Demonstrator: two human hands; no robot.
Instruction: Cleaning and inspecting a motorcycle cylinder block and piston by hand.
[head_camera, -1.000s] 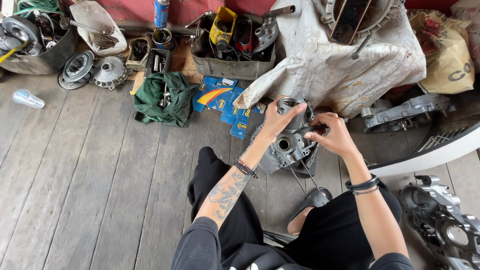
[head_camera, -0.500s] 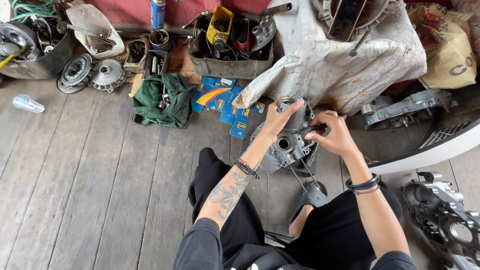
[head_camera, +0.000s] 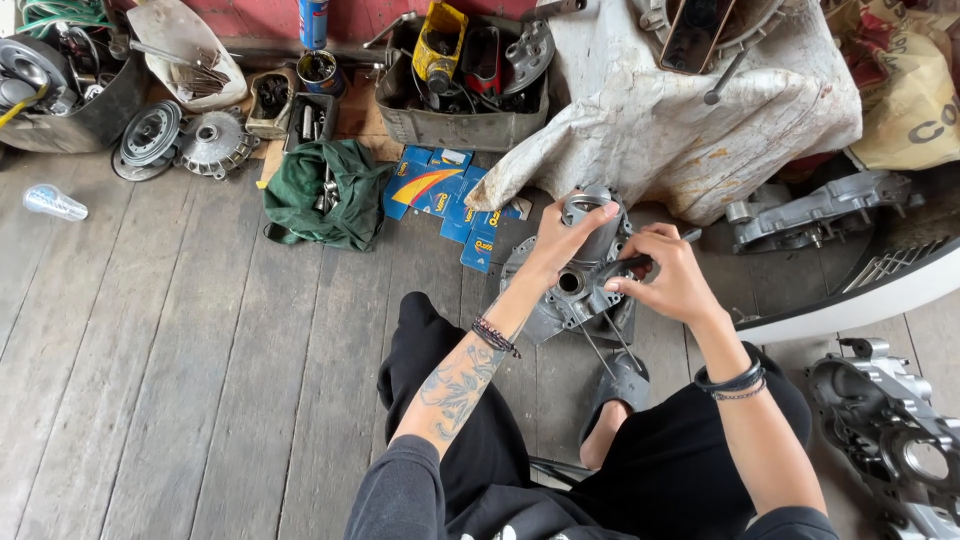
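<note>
Engine casing, propped on the plank floor: left hand clasps its top, right hand pinches a dark tool; slippage could tip it.

Weathered grey wooden planks make up the floor, lit by even daylight. A red wall runs along the top edge. Against it stand a metal crate of parts, a dark tub, and a green cloth.
</note>
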